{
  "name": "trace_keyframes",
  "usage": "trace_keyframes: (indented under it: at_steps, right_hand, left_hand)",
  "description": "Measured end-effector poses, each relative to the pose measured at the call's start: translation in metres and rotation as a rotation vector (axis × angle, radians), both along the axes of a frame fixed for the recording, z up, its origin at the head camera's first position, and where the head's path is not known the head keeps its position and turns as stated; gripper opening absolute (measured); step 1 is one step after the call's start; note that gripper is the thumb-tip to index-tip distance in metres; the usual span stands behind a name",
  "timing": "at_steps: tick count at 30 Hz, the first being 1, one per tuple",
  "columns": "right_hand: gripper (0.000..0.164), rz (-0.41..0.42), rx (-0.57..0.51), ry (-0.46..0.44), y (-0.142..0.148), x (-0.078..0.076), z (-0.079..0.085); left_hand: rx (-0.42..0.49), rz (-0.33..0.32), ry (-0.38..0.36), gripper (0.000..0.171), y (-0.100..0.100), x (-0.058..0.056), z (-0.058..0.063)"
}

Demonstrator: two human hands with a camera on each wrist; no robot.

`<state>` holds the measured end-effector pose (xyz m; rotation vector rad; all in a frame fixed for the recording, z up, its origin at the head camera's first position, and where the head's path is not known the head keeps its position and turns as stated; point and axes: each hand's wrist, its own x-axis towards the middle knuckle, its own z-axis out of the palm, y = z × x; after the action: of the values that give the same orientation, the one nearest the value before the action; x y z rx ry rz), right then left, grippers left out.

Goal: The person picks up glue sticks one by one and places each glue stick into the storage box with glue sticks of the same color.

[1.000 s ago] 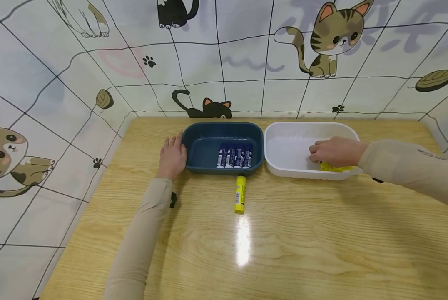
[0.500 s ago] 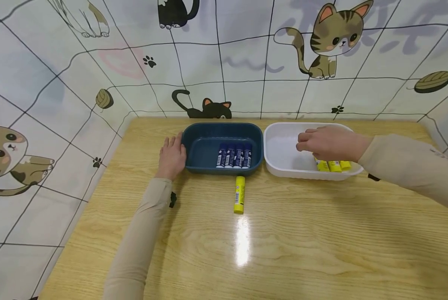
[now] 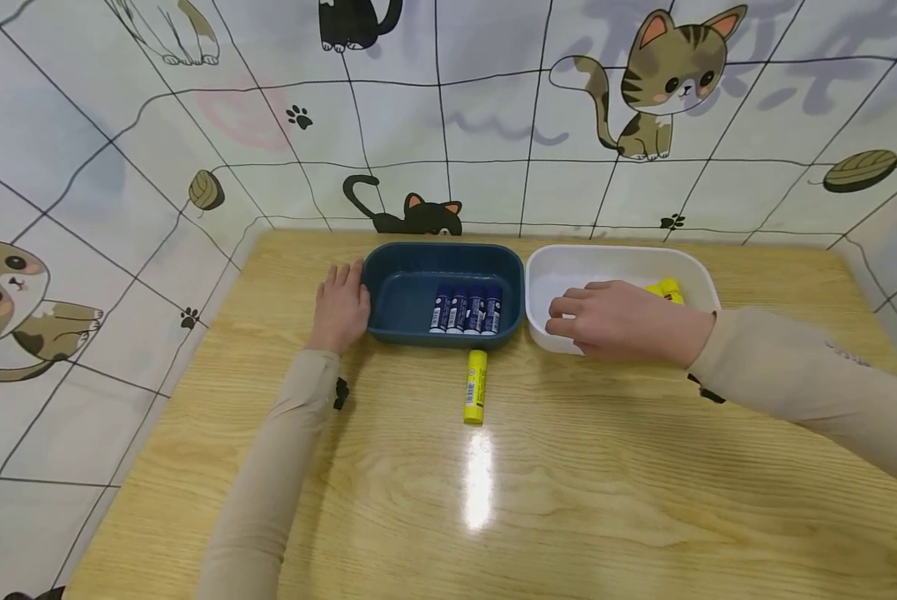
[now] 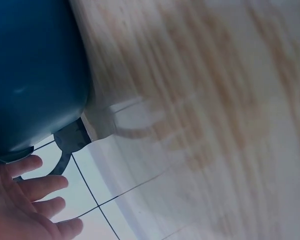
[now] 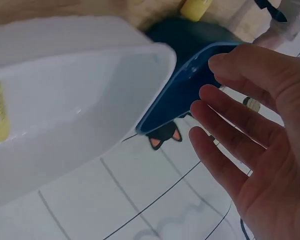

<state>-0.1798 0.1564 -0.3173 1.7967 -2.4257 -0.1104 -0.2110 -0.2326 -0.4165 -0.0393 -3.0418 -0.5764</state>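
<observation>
My left hand (image 3: 339, 308) rests against the left end of a dark blue tray (image 3: 399, 296), fingers extended; the left wrist view shows its fingers (image 4: 44, 187) beside the tray's corner. Inside that tray several dark blue glue sticks (image 3: 466, 311) lie side by side. Over the front of a white tray (image 3: 553, 271) is my right hand (image 3: 621, 321), its fingers loosely bent. Nothing is between thumb and fingers (image 5: 225, 120) in the right wrist view. Yellow glue sticks (image 3: 669, 289) in the white tray are partly hidden by this hand. One yellow glue stick (image 3: 475, 387) lies on the table before the blue tray.
Both trays stand side by side at the back of the wooden table (image 3: 568, 492). A cat-patterned cloth wall (image 3: 486, 125) rises right behind them, with another side at the left. A dark band (image 3: 707, 390) shows under the right wrist.
My right hand lifts away from the yellow glue sticks in the white tray and moves left and toward the front. My left hand stays by the blue tray.
</observation>
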Motion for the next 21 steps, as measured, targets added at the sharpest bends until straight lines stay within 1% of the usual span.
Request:
trace_keyframes:
  at_steps: [4, 6, 10, 13, 17, 19, 21]
  right_hand:
    - [0.024, 0.030, -0.014, -0.003, -0.015, 0.006, -0.008]
    - [0.022, 0.035, -0.012, -0.020, -0.022, 0.009, -0.013]
    - [0.021, 0.025, -0.006, -0.068, -0.035, 0.017, -0.023]
    - [0.022, 0.022, 0.002, -0.093, -0.044, 0.021, -0.032]
    - [0.023, 0.036, 0.040, -0.122, -0.056, 0.024, -0.045]
    - [0.023, 0.041, 0.057, -0.129, -0.061, 0.025, -0.051]
    - [0.023, 0.045, 0.066, -0.134, -0.066, 0.027, -0.056]
  left_hand:
    - [-0.037, -0.028, 0.032, 0.050, 0.000, -0.001, 0.003]
    - [-0.046, -0.042, 0.052, 0.050, 0.000, -0.001, 0.004]
    - [-0.035, -0.067, 0.080, 0.050, -0.002, -0.001, 0.004]
    - [-0.024, -0.082, 0.082, 0.051, -0.003, -0.002, 0.004]
    - [-0.018, -0.098, 0.082, 0.051, -0.003, -0.003, 0.009]
    - [-0.007, -0.101, 0.099, 0.049, -0.003, -0.005, 0.011]
    - [0.011, -0.105, 0.135, 0.043, -0.004, -0.008, 0.012]
